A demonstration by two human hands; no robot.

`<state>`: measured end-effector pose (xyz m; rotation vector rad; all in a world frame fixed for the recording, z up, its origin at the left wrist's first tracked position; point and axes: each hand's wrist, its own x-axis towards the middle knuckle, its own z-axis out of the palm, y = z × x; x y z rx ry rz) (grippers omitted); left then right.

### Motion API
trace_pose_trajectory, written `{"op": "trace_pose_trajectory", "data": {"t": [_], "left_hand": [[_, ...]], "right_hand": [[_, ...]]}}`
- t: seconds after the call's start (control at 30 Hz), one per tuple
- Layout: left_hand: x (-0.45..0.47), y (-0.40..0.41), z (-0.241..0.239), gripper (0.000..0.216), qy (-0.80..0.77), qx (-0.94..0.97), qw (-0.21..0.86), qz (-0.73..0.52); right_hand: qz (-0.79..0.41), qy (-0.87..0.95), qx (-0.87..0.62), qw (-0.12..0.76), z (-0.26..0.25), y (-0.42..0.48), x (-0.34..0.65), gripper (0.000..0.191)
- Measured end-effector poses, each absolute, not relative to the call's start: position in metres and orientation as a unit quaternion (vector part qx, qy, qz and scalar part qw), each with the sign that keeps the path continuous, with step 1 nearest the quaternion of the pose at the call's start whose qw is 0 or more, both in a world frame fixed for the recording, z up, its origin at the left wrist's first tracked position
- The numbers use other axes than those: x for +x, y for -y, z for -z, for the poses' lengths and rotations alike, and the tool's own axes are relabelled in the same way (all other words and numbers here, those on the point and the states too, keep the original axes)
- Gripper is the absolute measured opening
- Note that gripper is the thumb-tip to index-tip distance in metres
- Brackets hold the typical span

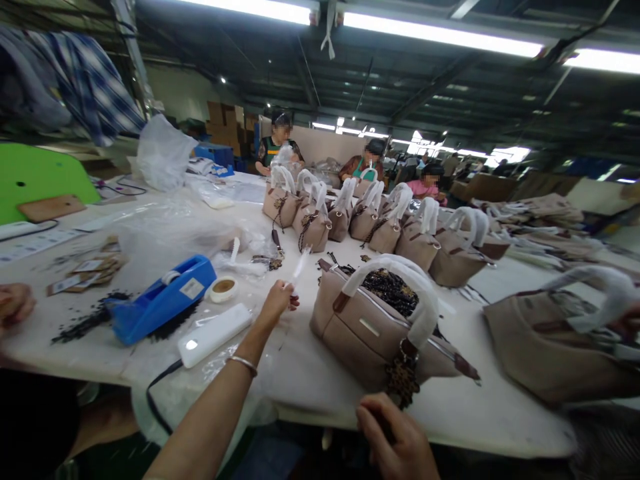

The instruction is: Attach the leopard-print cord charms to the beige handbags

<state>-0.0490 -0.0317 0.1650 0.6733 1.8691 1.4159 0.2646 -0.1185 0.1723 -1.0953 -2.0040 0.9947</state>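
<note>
From the head view: pinches a thin translucent strip (301,265), blurred, in the closed fingers of the left hand (281,300), over the middle of the tabletop (465,413), with the free end pointing up and away. Wears a bangle (243,365) on that wrist. Curls the right hand (397,437) loosely at the near edge, close below the beaded charm (403,380) of a large taupe handbag (365,327); cannot tell whether gripping anything there. Has that bag standing just right of the left hand, its arched handle wrapped in white.

Shows dark beaded pieces (390,290) seen through the handle, a row of similar bags (385,227) farther back, and another bag (555,340) at right, near a co-worker's hand (629,319).

Includes, left of the left hand, a long white device (215,335) with a black cable, a roll of tape (223,291), a blue tape dispenser (163,297), brown tags (90,270) and clear plastic (160,227). Catches another person's hand (15,303) at the left edge, and three co-workers across the tabletop.
</note>
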Motion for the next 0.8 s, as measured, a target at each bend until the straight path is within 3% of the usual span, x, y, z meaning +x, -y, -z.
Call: {"op": "trace_pose_trajectory", "data": {"t": [0.13,0.27,0.33,0.5,0.8], "left_hand": [[-0.031,0.059,-0.171,0.013,-0.599,0.193,0.411,-0.660],[-0.008,0.074,-0.174,0.015,-0.505,0.126,0.430,-0.738],[0.004,0.077,-0.173,0.015,-0.469,0.100,0.423,-0.769],[0.028,0.081,-0.171,0.021,-0.422,0.057,0.409,-0.807],[0.033,0.084,-0.174,0.012,-0.436,0.040,0.437,-0.786]], "right_hand": [[-0.471,0.758,-0.382,0.239,-0.187,0.103,0.211,0.028],[-0.604,0.663,-0.391,0.206,-0.182,0.088,0.157,0.048],[-0.636,0.639,-0.386,0.196,-0.175,0.084,0.138,0.048],[-0.603,0.645,-0.413,0.225,-0.163,0.077,0.122,0.029],[-0.575,0.668,-0.422,0.210,-0.166,0.072,0.127,0.017]]}}
